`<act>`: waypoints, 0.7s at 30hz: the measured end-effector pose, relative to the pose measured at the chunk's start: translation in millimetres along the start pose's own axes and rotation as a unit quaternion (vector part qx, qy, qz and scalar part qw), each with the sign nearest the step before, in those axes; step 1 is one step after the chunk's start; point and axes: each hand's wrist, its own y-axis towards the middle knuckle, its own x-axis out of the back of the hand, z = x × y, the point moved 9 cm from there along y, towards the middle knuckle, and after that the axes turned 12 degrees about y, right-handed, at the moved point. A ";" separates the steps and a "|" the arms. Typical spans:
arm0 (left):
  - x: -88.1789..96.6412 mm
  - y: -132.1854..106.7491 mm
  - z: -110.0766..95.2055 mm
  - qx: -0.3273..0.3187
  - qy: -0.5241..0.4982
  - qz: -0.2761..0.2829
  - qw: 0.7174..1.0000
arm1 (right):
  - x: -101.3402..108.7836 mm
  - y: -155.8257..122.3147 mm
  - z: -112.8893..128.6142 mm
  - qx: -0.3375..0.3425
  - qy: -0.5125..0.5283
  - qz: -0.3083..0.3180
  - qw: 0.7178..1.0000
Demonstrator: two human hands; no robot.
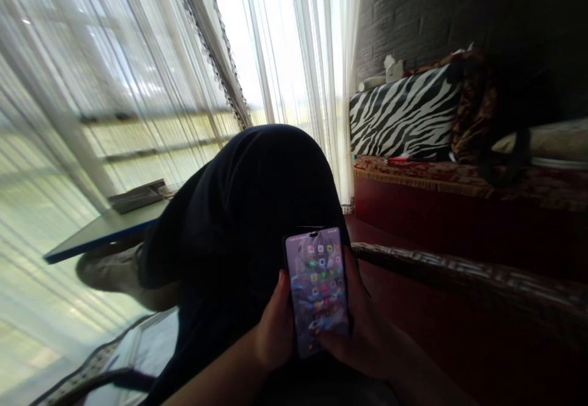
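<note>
A smartphone [319, 293] with a lit home screen of several app icons is held upright in front of my dark-clothed raised leg [275, 179]. My left hand [277, 326] grips its left edge, the thumb lying along the side. Around the right edge wraps my right hand [361, 326], its thumb over the lower part of the screen. The fingers behind the phone are hidden.
A small table [110, 225] with a grey object [138, 196] stands left by sheer curtains [307, 45]. My bare foot [110, 271] is beneath it. At right are a woven armrest [413, 259] and a red-covered bench [413, 179] bearing a zebra-striped item [404, 115].
</note>
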 end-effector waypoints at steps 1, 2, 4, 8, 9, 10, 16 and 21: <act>0.1 -2.5 -0.9 -0.006 0.004 -0.002 1.000 | -1.6 0.0 2.1 0.000 0.003 0.007 1.000; 0.4 -4.7 -1.5 -0.009 0.007 -0.001 1.000 | -2.9 0.3 4.1 0.000 0.001 0.014 1.000; 1.1 -7.1 -1.4 -0.002 0.004 0.006 1.000 | -4.8 1.3 7.6 0.006 -0.019 0.032 0.999; 3.2 -4.9 -2.9 0.015 -0.018 0.011 1.000 | -5.4 2.8 7.1 0.010 -0.070 0.079 0.994; 3.8 -3.8 -4.1 0.013 -0.021 0.009 1.000 | -4.2 2.8 6.0 0.008 -0.080 0.084 0.993; 4.1 -3.0 -5.0 0.011 -0.023 0.008 1.000 | -2.9 2.4 5.8 0.012 -0.088 0.086 0.992; 3.3 -2.2 -1.0 0.019 -0.012 -0.003 1.000 | 1.8 -3.1 10.4 0.026 -0.073 0.074 0.994; 4.9 1.3 -0.4 0.020 0.018 -0.032 0.999 | 2.9 -3.1 11.8 0.047 -0.050 0.092 0.993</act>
